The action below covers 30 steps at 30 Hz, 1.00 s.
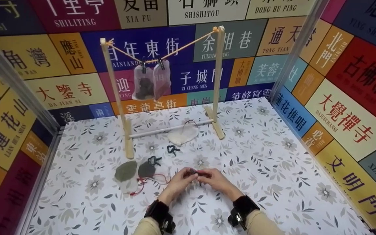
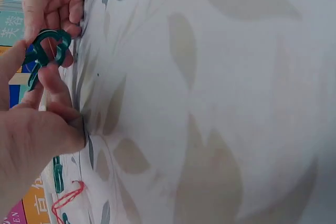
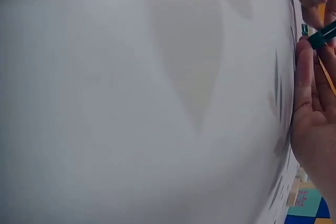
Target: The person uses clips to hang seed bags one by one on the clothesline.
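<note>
two hands close together, pinching green clip

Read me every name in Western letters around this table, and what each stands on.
"SHILITING": crimson panel
"XIA FU": tan panel
"SHISHITOU": whitish panel
"DONG HU PING": yellowish panel
"ZI CHENG MEN": indigo panel
"DA JIAN SI": back cream panel
"LIAN HUA SHAN": left yellow panel
"BEIMEN": orange panel
"DAJUECHANSI": right cream panel
"YING SHAN": navy panel
Others are cut off, covered or too small to read.
</note>
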### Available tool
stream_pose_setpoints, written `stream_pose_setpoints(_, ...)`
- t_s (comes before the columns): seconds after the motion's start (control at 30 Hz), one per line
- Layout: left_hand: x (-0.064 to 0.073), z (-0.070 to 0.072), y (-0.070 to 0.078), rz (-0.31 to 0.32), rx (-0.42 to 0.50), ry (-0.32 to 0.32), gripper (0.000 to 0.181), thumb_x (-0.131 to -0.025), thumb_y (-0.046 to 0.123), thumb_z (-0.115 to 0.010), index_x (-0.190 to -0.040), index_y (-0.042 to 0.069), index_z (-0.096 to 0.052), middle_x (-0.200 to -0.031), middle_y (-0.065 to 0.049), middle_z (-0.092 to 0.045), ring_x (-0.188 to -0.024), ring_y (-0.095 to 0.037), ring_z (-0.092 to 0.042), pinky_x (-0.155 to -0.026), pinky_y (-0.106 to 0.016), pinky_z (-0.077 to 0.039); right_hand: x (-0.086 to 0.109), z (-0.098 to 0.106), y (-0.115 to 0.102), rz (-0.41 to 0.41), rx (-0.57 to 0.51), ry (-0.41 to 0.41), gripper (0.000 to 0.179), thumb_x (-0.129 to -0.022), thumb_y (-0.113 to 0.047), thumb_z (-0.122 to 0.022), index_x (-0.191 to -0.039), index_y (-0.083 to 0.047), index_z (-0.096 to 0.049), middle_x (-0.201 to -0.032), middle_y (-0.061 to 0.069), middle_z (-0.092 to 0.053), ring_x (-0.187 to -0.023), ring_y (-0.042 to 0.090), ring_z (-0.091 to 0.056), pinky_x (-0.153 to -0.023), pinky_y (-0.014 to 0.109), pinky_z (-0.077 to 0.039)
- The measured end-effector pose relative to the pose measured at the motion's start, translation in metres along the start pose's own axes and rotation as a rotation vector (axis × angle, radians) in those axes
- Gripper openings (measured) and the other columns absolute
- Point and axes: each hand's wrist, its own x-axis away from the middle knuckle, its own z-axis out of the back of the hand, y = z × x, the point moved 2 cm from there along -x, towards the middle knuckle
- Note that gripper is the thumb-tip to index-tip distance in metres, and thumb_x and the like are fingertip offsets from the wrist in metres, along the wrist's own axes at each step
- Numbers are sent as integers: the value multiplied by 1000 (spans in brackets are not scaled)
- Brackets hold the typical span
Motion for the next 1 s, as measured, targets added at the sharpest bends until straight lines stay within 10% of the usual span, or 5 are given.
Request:
stream_pose_setpoints(0.33, -2, 5, 1, 122, -16, -9, 50, -102, 26, -55, -148, 9, -44, -129, -21, -63, -114, -28, -61, -91, -34, -47, 2, 5, 4, -167, -238, 91, 47, -100, -22, -60, -136, 8, -52, -120, 27, -66, -96, 19, -71, -90, 30, -57)
stream_pose_setpoints(0.7, -1, 2, 3, 11, -209, -133, 45, -103, 30, -54, -140, 6, -57, -142, -14, -59, -135, -30, -52, -116, -47, -40, 2, 6, 1, -158, -257, 62, 47, -95, -18, -67, -134, 6, -56, -105, 3, -69, -92, 13, -68, -86, 25, -57)
stream_pose_setpoints(1.0, -1, 4, 7, 38, -302, -96, 37, -93, 33, -70, -112, 3, -62, -102, -11, -73, -85, -14, -66, -71, -23, -52, 0, 5, 1, -140, -188, 64, 39, -93, -19, -69, -121, 7, -63, -107, 13, -72, -87, 9, -68, -83, 25, -57)
